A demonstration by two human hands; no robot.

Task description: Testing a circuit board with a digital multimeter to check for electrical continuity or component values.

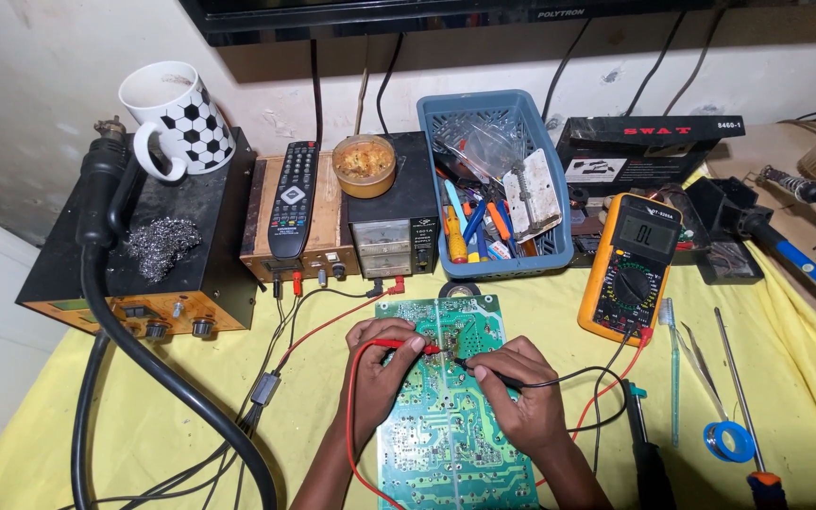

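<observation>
Your L hand (378,364) & R hand (521,397) sit close together, fingers pinched, both forearms angled in from below.

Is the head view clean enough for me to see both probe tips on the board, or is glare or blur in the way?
Head view: even light, no glare on the green circuit board; left hand holds the red probe, right hand the black probe, both sharp; edges bow slightly; the tips' exact contact points are too small to tell.
</observation>
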